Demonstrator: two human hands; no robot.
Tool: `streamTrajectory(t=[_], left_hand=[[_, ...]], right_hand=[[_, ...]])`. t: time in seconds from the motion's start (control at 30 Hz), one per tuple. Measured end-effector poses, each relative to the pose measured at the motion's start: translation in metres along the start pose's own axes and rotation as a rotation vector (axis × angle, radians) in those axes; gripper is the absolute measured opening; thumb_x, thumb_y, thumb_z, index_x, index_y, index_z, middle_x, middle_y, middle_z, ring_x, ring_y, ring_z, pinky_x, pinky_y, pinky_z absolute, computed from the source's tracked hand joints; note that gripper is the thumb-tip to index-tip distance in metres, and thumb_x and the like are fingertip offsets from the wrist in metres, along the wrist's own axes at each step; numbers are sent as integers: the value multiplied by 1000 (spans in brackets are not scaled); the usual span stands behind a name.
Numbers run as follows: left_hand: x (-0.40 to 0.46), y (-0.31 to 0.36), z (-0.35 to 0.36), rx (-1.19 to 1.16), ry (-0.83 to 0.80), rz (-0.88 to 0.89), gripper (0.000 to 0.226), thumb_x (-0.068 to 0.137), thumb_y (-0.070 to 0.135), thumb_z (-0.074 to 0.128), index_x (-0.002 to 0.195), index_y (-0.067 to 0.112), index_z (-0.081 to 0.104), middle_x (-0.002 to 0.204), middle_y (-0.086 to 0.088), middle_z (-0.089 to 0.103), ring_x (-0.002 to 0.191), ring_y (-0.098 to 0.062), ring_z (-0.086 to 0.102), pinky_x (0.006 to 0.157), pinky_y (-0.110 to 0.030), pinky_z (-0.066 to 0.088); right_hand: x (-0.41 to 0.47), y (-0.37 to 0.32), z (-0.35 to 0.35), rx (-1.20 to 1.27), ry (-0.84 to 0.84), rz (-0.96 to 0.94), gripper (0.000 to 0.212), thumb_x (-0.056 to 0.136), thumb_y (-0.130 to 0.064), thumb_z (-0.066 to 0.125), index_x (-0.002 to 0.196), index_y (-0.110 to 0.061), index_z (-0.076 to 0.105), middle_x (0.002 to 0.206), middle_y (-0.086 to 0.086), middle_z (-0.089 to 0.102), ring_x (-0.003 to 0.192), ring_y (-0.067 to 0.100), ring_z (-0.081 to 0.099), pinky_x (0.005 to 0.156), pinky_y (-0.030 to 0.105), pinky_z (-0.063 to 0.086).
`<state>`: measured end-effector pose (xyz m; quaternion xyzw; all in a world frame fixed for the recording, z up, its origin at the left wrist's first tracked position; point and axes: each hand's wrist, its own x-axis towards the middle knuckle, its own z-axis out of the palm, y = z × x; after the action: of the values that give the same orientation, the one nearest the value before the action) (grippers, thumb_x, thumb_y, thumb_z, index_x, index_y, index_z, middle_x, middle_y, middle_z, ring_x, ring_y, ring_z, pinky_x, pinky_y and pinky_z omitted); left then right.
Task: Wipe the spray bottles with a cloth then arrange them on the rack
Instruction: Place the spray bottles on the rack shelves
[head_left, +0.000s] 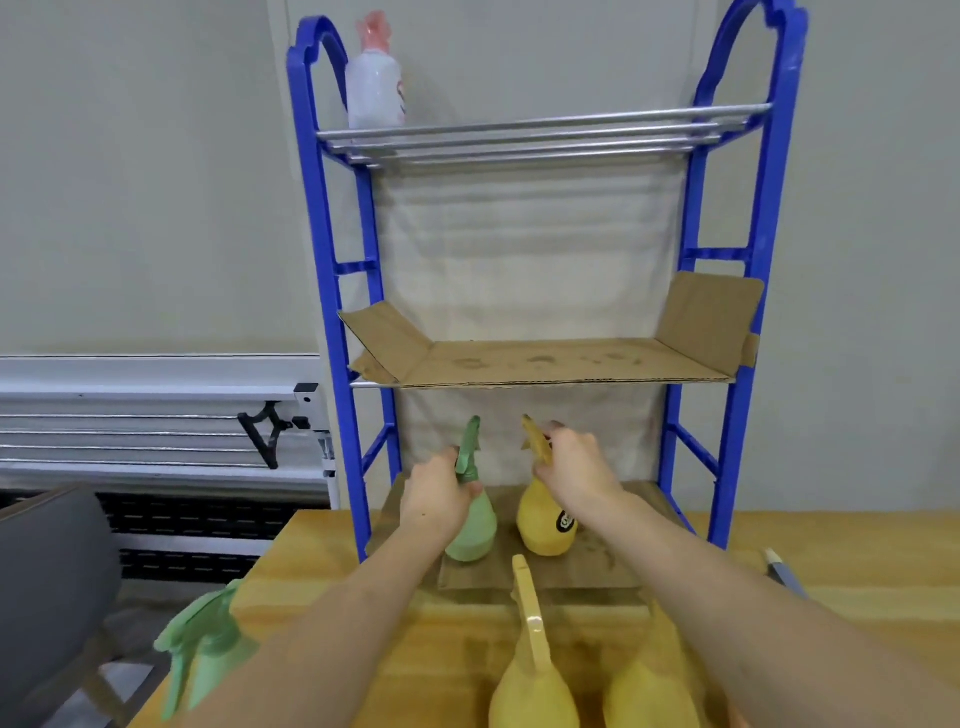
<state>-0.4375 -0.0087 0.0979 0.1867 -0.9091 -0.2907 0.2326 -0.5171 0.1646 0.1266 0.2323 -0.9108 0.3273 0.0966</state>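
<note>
Three plastic spray bottles crowd the near edge of the wooden table (363, 545): a pale green spray bottle (208, 639) at the near left corner, partly behind the left forearm, a yellow pear-shaped spray bottle (532, 670) with its trigger head pointing away, and a second yellow bottle (649, 691) just beside it, cut off by the frame. No cloth shows anywhere.

Farther in, both hands work at the lowest shelf of the blue plastic rack (332, 312). The left hand (434, 493) is wrapped round the neck of a small green spray bottle (470, 530), which stands slightly tilted on the brown cardboard sheet (571, 571) lining that shelf. The right hand (576, 467) grasps the trigger head of a small yellow spray bottle with a round black label (548, 525), standing just beside the green one, apart from it.

Above, a cardboard liner (545, 358) with upturned ends covers the middle shelf, and a clear bottle with a pink sprayer (374, 88) stands at the left end of the metal-rod top shelf (545, 135).

The likely trouble is tipping: both bottles are top-held and narrow-necked, so letting go of the leaning green one could topple it against its yellow neighbour. Reaching arms could also sweep the near bottles off the table edge.
</note>
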Motion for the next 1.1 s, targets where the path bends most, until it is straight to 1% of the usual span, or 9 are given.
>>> streamTrajectory(t=[0.2, 0.33, 0.53, 0.63, 0.77, 0.83, 0.93, 1.0, 1.1], left_hand=[[18, -4, 29, -13, 19, -13, 27, 91, 28, 73, 114, 24, 58, 90, 1, 67, 81, -24, 68, 76, -43, 61], [20, -5, 30, 10, 1, -43, 31, 94, 30, 71, 121, 26, 55, 96, 1, 66, 85, -24, 63, 72, -35, 51], [16, -3, 22, -65, -67, -73, 30, 92, 30, 73, 118, 22, 59, 101, -2, 69, 95, -27, 68, 86, -42, 60], [10, 1, 19, -89, -77, -51, 42, 95, 25, 69, 133, 16, 54, 115, -7, 68, 104, -30, 68, 88, -37, 58], [-3, 10, 8, -57, -59, -32, 53, 100, 25, 65, 147, 12, 44, 134, -15, 62, 116, -35, 64, 90, -40, 54], [-12, 13, 2, -70, -39, -31, 55, 101, 27, 64, 149, 14, 42, 140, -15, 58, 120, -33, 62, 94, -40, 54], [-34, 12, -2, -113, 14, -6, 48, 102, 28, 61, 147, 20, 47, 143, -12, 53, 122, -26, 60, 98, -36, 51], [-52, 7, -2, -100, 21, 7, 43, 102, 27, 60, 144, 22, 49, 138, -9, 54, 116, -22, 60, 93, -31, 50], [-73, -8, -2, -74, 21, 9, 37, 102, 28, 60, 138, 22, 53, 133, -6, 56, 103, -17, 61, 89, -31, 52]], right_hand=[[23, 17, 17, -73, -21, 57, 35, 95, -9, 63, 128, -6, 53, 114, 26, 64, 108, 44, 64, 81, 39, 53], [32, 11, 13, -146, -89, 88, 47, 96, -10, 64, 138, -3, 44, 129, 26, 57, 118, 46, 62, 92, 40, 51], [25, 12, 4, -136, -110, 112, 46, 91, -17, 73, 129, -4, 51, 129, 24, 60, 121, 43, 60, 89, 36, 50], [17, 10, -8, -103, -118, 123, 48, 84, -28, 83, 117, -4, 58, 120, 21, 65, 117, 39, 62, 78, 32, 46], [-11, 9, -30, -46, -93, 115, 57, 84, -34, 86, 125, -6, 61, 121, 16, 65, 109, 36, 66, 86, 40, 57], [-30, 7, -39, -33, -69, 71, 52, 87, -31, 83, 129, -9, 63, 123, 15, 66, 107, 34, 67, 89, 40, 58], [-63, 0, -49, -31, -83, -43, 46, 93, -30, 76, 136, -16, 65, 123, 8, 68, 120, 27, 60, 98, 37, 52], [-84, -7, -53, -30, -110, -107, 39, 94, -30, 75, 131, -19, 68, 117, 3, 69, 118, 21, 59, 101, 38, 52], [-115, -20, -55, 10, -126, -163, 23, 94, -33, 74, 114, -22, 72, 99, -7, 69, 106, 17, 62, 93, 33, 53]])
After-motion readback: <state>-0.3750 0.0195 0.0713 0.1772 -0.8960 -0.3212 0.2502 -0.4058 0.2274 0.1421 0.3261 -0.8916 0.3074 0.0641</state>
